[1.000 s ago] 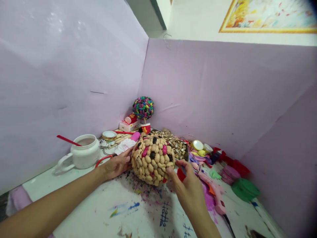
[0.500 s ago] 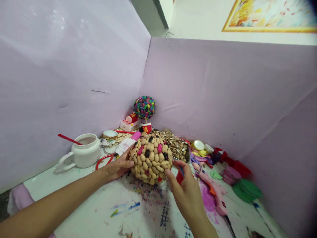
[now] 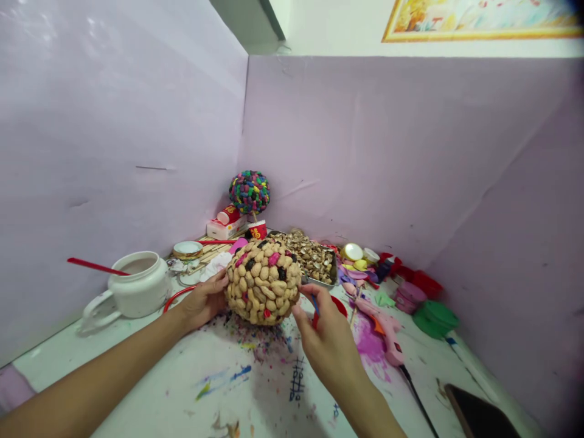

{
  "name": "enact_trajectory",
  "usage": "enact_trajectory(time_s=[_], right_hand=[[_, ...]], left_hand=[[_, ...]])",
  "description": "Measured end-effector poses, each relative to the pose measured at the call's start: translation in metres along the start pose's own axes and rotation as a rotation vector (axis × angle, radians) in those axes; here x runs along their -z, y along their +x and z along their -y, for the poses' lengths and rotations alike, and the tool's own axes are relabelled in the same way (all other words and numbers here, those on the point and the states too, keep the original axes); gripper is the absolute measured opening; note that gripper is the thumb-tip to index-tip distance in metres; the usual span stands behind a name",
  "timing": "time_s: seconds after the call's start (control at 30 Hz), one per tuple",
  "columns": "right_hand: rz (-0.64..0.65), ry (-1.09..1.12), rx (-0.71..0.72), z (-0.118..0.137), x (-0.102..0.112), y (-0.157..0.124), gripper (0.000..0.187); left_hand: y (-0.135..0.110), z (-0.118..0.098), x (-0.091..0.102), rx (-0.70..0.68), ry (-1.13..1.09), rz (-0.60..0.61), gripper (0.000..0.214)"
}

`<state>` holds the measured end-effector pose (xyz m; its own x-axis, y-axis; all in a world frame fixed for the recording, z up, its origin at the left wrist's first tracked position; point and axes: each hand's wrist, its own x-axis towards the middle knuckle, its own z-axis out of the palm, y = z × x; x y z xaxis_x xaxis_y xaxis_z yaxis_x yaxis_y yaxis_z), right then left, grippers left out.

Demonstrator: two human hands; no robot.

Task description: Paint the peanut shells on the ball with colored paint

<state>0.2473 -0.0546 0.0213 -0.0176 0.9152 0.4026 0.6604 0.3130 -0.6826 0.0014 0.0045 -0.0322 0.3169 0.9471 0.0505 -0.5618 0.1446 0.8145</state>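
Note:
A ball (image 3: 263, 286) covered in peanuts in their shells sits low over the table; a few peanuts on it are pink, red or black. My left hand (image 3: 205, 302) grips its left side, thumb in front and the fingers partly hidden behind. At the right side, my right hand (image 3: 326, 328) is closed in a pinch, its fingertips at the ball's edge. A thin blue stick (image 3: 316, 304), perhaps a brush handle, shows between those fingers; its tip is hidden. Behind that hand is a red cup or bowl (image 3: 338, 305), partly covered.
A white pot (image 3: 140, 289) with a red stick stands left. Behind the ball are a tray of shells (image 3: 314, 255) and a multicoloured ball (image 3: 249, 191) on a stem. To the right lie a pink glue gun (image 3: 385, 331), a green tub (image 3: 435, 319) and a dark flat slab (image 3: 479, 413).
The whole view has shifted, so things appear further left and more of the dark slab shows at the lower right. Both hands keep about the same places at the peanut ball.

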Motion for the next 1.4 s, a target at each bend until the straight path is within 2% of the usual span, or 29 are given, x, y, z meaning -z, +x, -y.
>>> enact_trajectory(time_s=[0.1, 0.2, 0.33, 0.43, 0.5, 0.63, 0.9, 1.1, 1.4], right_hand=[[-0.023, 0.034, -0.034, 0.003, 0.01, 0.004, 0.028], [-0.104, 0.085, -0.074, 0.004, 0.029, 0.01, 0.031], [-0.237, 0.216, -0.123, 0.0, 0.061, 0.018, 0.041], [-0.31, 0.133, -0.192, -0.007, 0.08, 0.022, 0.045], [-0.292, 0.021, -0.205, -0.011, 0.085, 0.024, 0.047], [-0.185, -0.233, -0.193, -0.019, 0.077, 0.028, 0.049], [-0.066, -0.428, -0.219, -0.031, 0.051, 0.035, 0.023], [-0.013, -0.513, -0.228, -0.029, 0.048, 0.034, 0.037], [0.044, -0.558, -0.228, -0.026, 0.048, 0.034, 0.034]], left_hand=[[0.0, -0.003, -0.001, 0.027, 0.003, -0.086, 0.079], [-0.001, -0.005, -0.003, 0.062, 0.008, -0.17, 0.072], [0.001, -0.005, -0.002, 0.078, -0.026, -0.193, 0.064], [0.002, -0.004, 0.001, 0.052, -0.047, -0.182, 0.061], [0.003, -0.004, 0.002, 0.049, -0.039, -0.179, 0.061], [0.001, -0.006, 0.002, 0.083, -0.016, -0.196, 0.064], [0.002, -0.01, -0.004, 0.11, -0.037, -0.169, 0.064], [0.001, -0.01, -0.007, 0.125, -0.052, -0.191, 0.059], [0.001, -0.012, -0.011, 0.135, -0.072, -0.219, 0.064]])
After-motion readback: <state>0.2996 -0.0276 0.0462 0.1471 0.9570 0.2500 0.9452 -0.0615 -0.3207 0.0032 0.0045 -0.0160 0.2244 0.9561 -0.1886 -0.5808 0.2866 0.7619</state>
